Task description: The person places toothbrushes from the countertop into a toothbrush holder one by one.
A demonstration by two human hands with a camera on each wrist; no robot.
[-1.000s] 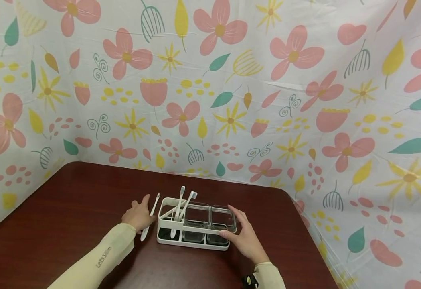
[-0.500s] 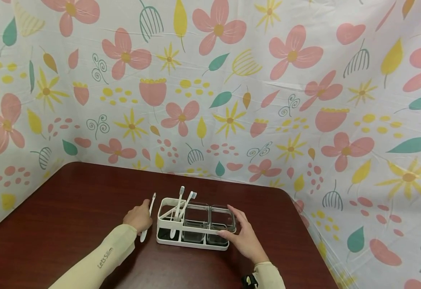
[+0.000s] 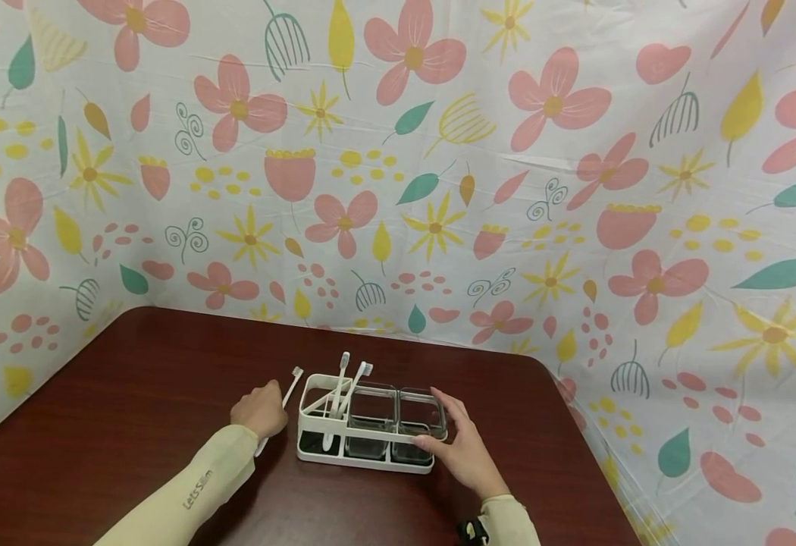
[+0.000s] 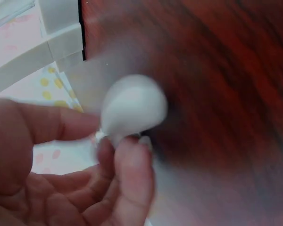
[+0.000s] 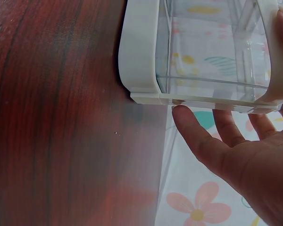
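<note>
My left hand pinches a white toothbrush, bristle head pointing away, left of the toothbrush holder. In the left wrist view, thumb and fingers close on it, and the blurred, rounded handle end faces the camera. The white toothbrush holder stands on the table, with two toothbrushes leaning in its left section and two clear cups in the middle and right sections. My right hand holds the holder's right end, thumb at the front; the right wrist view shows fingertips touching its end rim.
The dark red-brown table extends all around the holder, its rounded back corners near the wall. A flower-patterned sheet hangs behind the table and along both sides.
The toothbrush in my left hand has turned: its bristles now show, and most of the handle is hidden behind the hand. My left fingers have drawn in. The right hand and holder stay put.
</note>
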